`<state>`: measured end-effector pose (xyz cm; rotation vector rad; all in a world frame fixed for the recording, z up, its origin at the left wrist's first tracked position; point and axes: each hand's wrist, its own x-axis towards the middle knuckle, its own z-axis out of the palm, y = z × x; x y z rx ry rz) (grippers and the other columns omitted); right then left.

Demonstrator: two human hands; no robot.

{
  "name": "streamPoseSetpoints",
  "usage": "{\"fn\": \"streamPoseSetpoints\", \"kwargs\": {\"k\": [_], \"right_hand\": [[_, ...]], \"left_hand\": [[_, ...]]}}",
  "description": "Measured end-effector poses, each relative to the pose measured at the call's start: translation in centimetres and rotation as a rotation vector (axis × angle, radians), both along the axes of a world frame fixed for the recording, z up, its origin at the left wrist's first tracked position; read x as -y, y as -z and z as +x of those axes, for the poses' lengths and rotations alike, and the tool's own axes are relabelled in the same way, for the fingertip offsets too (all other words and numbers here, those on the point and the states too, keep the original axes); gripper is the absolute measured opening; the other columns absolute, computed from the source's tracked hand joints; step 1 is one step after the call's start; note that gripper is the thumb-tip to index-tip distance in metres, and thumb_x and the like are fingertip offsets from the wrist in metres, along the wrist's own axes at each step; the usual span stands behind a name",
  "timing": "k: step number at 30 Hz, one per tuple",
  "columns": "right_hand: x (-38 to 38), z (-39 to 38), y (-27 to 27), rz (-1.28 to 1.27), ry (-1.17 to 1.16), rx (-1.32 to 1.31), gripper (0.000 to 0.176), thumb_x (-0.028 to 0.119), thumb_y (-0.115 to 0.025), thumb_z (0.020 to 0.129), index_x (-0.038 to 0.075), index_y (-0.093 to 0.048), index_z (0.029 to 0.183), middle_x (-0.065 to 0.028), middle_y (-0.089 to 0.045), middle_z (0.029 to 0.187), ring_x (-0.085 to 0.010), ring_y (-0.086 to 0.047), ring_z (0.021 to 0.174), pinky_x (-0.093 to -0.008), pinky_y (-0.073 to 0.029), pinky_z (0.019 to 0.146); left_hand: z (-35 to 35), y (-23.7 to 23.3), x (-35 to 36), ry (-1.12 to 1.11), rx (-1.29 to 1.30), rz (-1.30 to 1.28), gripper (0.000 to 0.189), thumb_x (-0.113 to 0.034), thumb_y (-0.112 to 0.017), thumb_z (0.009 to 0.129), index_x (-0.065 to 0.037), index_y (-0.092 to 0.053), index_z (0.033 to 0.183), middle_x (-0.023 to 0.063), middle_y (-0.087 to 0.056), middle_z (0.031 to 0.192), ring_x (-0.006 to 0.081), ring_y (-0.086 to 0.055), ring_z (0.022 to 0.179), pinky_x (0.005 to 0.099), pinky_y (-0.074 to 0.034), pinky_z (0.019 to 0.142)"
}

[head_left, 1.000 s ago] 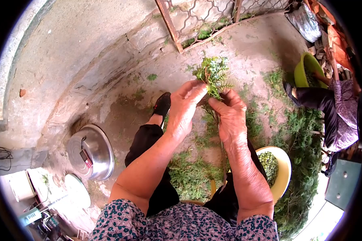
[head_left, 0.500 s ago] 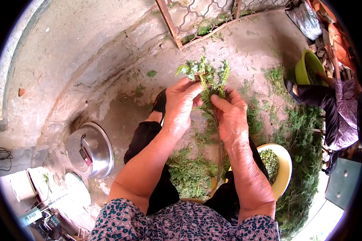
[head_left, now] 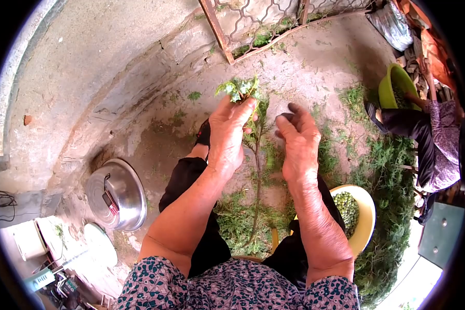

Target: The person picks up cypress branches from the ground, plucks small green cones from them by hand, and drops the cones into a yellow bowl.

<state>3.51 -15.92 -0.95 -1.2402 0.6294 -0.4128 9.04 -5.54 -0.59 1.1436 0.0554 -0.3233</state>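
Observation:
My left hand (head_left: 226, 129) is closed around the upper part of a leafy green evergreen branch (head_left: 257, 170). Pale bluish-green clusters, fruits or leaf tips, stick out above its fingers, and the thin bare stem hangs down between my knees. To the right, apart from the branch, is my right hand (head_left: 300, 144), its fingers loosely bent and a little blurred, with nothing visible in them. By my right knee stands a yellow bucket (head_left: 366, 222) filled with small round green fruits.
Cut greenery (head_left: 382, 206) is heaped along the right. Beyond it, a person in a purple patterned top (head_left: 443, 144) reaches into a lime-green tub (head_left: 385, 90). An upturned metal basin (head_left: 132, 194) with a phone-like device on it sits at left. A rusty metal grille (head_left: 217, 31) stands ahead.
My right hand has come off the branch and moved slightly right. My left hand, still gripping it, has shifted a little left, and the stem has swung left.

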Motion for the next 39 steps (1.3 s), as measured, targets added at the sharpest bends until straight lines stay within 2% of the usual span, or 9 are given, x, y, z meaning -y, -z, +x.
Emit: {"fn": "streamPoseSetpoints", "kwargs": {"k": [1, 3, 7, 11, 15, 22, 25, 27, 39], "right_hand": [[-0.1, 0.1, -0.1, 0.0, 0.001, 0.0, 0.031, 0.001, -0.057, 0.081, -0.002, -0.05, 0.111, -0.0067, -0.057, 0.094, -0.0124, -0.054, 0.083, -0.0255, -0.045, 0.071], [-0.2, 0.2, -0.6, -0.114, 0.098, 0.213, 0.024, 0.002, -0.055, 0.083, -0.002, -0.052, 0.107, -0.0056, -0.057, 0.091, -0.0116, -0.054, 0.079, -0.0242, -0.044, 0.067], [0.2, 0.3, -1.2, -0.064, -0.035, 0.224, 0.016, -0.002, -0.053, 0.084, 0.001, -0.057, 0.099, -0.0022, -0.059, 0.079, -0.0064, -0.052, 0.065, -0.0202, -0.043, 0.059], [0.0, 0.4, -1.1, 0.065, -0.104, 0.188, 0.017, -0.003, -0.053, 0.083, 0.001, -0.058, 0.099, -0.0022, -0.059, 0.081, -0.0069, -0.053, 0.066, -0.0204, -0.043, 0.057], [0.3, 0.4, -1.1, 0.059, -0.147, 0.176, 0.021, -0.004, -0.057, 0.081, 0.001, -0.058, 0.101, -0.002, -0.06, 0.085, -0.006, -0.052, 0.071, -0.0204, -0.043, 0.059], [-0.4, 0.3, -1.5, 0.012, -0.134, 0.179, 0.023, 0.002, -0.064, 0.078, 0.002, -0.06, 0.101, -0.0013, -0.06, 0.085, -0.0065, -0.049, 0.066, -0.0202, -0.041, 0.057], [-0.3, 0.2, -1.9, 0.118, -0.164, 0.233, 0.023, 0.003, -0.066, 0.077, 0.002, -0.061, 0.1, -0.0001, -0.06, 0.082, -0.0058, -0.049, 0.064, -0.0196, -0.04, 0.055], [-0.2, 0.2, -2.0, 0.013, -0.152, 0.179, 0.024, -0.003, -0.065, 0.077, -0.002, -0.057, 0.1, -0.0026, -0.061, 0.081, -0.0073, -0.053, 0.072, -0.0212, -0.046, 0.067], [0.3, 0.1, -2.0, 0.064, -0.209, 0.161, 0.02, -0.003, -0.064, 0.077, 0.0, -0.06, 0.096, -0.0002, -0.058, 0.081, -0.0062, -0.051, 0.072, -0.0202, -0.044, 0.064]], "left_hand": [[0.0, 0.0, -0.2, 0.019, 0.04, 0.004, 0.011, -0.015, -0.06, 0.084, -0.008, -0.06, 0.092, -0.0023, -0.06, 0.079, 0.0072, -0.054, 0.066, 0.0208, -0.033, 0.049], [-0.1, -0.2, -0.3, 0.008, 0.02, 0.001, 0.013, -0.016, -0.06, 0.083, -0.007, -0.061, 0.092, -0.0021, -0.061, 0.08, 0.0073, -0.054, 0.066, 0.0209, -0.033, 0.049], [-0.2, 0.0, -0.5, 0.021, 0.011, -0.032, 0.016, -0.018, -0.061, 0.081, -0.006, -0.065, 0.091, -0.0015, -0.062, 0.08, 0.0075, -0.053, 0.064, 0.0211, -0.032, 0.048], [-0.2, -0.3, -0.7, 0.083, -0.012, -0.048, 0.016, -0.019, -0.062, 0.08, -0.006, -0.066, 0.089, -0.0014, -0.062, 0.078, 0.0076, -0.053, 0.063, 0.0214, -0.032, 0.048], [-0.3, -0.7, -0.5, 0.109, -0.014, 0.01, 0.016, -0.02, -0.062, 0.079, -0.007, -0.065, 0.088, -0.0019, -0.061, 0.076, 0.0072, -0.053, 0.062, 0.0213, -0.032, 0.047], [-0.5, -0.7, -0.4, 0.131, -0.006, 0.07, 0.016, -0.023, -0.064, 0.079, -0.007, -0.064, 0.083, -0.0037, -0.057, 0.066, 0.003, -0.05, 0.056, 0.0167, -0.03, 0.045], [-0.7, -1.0, -0.2, 0.103, 0.0, 0.07, 0.014, -0.021, -0.065, 0.078, -0.007, -0.065, 0.081, -0.0032, -0.058, 0.067, 0.0032, -0.049, 0.055, 0.0168, -0.03, 0.044], [-0.6, -0.7, -0.4, 0.118, 0.013, 0.061, 0.013, -0.019, -0.065, 0.078, -0.006, -0.065, 0.081, -0.0029, -0.059, 0.068, 0.0039, -0.049, 0.055, 0.0174, -0.03, 0.045], [-0.2, -0.5, -0.7, 0.194, 0.023, -0.106, 0.009, -0.007, -0.063, 0.078, -0.003, -0.065, 0.085, -0.0006, -0.06, 0.075, 0.006, -0.048, 0.058, 0.0212, -0.036, 0.052]]}}
